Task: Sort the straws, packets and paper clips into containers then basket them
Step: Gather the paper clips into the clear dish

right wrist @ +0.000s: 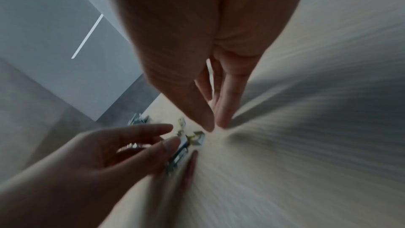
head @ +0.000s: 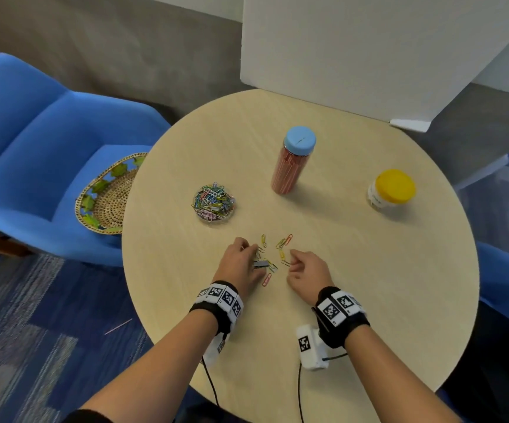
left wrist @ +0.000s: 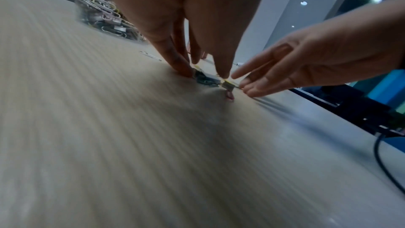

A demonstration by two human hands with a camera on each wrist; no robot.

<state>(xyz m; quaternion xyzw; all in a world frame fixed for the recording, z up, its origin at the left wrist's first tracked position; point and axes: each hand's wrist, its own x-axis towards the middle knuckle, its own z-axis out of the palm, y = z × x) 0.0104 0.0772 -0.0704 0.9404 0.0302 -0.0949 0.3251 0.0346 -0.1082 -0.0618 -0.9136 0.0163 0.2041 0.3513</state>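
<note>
Loose coloured wire paper clips (head: 273, 254) on the round pale wooden worktop (head: 353, 270) are pinched by the left hand (head: 241, 261); the right hand (head: 308, 268), fingers loosely curled, touches one. Beyond them, a clear round container (head: 213, 203) is filled with clips.

Both forearms are bare, with a dark sleeve edge (head: 88, 416) just showing near the left elbow. Each wrist wears a black strap: the left wristband (head: 216, 303) and the right wristband (head: 340, 315) both carry white blocks printed with black square tag patterns. A white camera housing (head: 311, 346) (tagged too) hangs under the right wrist, and thin black cables (head: 299, 392) trail from both units.
</note>
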